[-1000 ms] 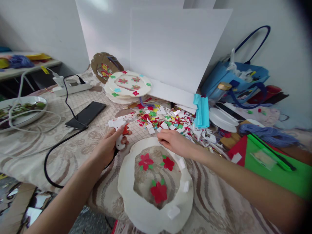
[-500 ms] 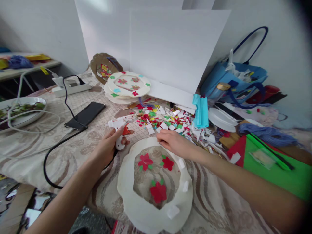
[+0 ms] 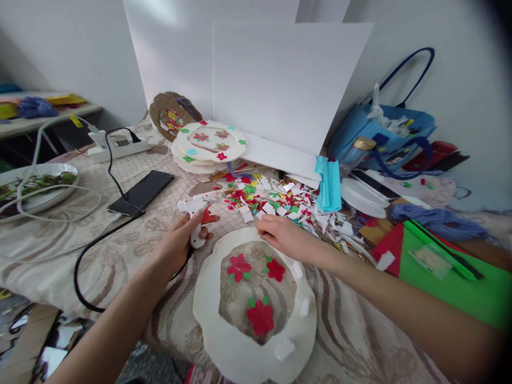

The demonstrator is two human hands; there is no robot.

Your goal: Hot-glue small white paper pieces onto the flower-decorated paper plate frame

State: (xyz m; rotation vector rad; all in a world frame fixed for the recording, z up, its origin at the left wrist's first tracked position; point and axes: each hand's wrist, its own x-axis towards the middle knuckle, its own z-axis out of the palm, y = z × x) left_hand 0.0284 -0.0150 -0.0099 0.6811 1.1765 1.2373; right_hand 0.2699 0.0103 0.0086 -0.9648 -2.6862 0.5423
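My left hand (image 3: 184,234) is wrapped round a white hot glue gun (image 3: 197,238) with an orange trigger; its nozzle points away to the upper left. In front of me lies a white scalloped frame (image 3: 206,298) with a clear centre bearing red flowers (image 3: 260,318) and green leaves. Several small white pads (image 3: 284,349) sit along the frame's right side. At the frame's top edge my right hand (image 3: 286,234) is closed, fingertips down at the rim; whatever they pinch or press is hidden.
Paper scraps (image 3: 272,200) are heaped beyond the frame. Finished-looking floral frames (image 3: 212,141) are stacked behind, near a white board (image 3: 280,80). A phone (image 3: 142,192), black cable and power strip (image 3: 120,149) lie left; a blue mask (image 3: 328,184), bag (image 3: 384,128) and green sheet (image 3: 460,282) are right.
The view has tilted very slightly, so the background sits a little lower. Both hands hold nearly the same positions, and the frame has stayed in place.
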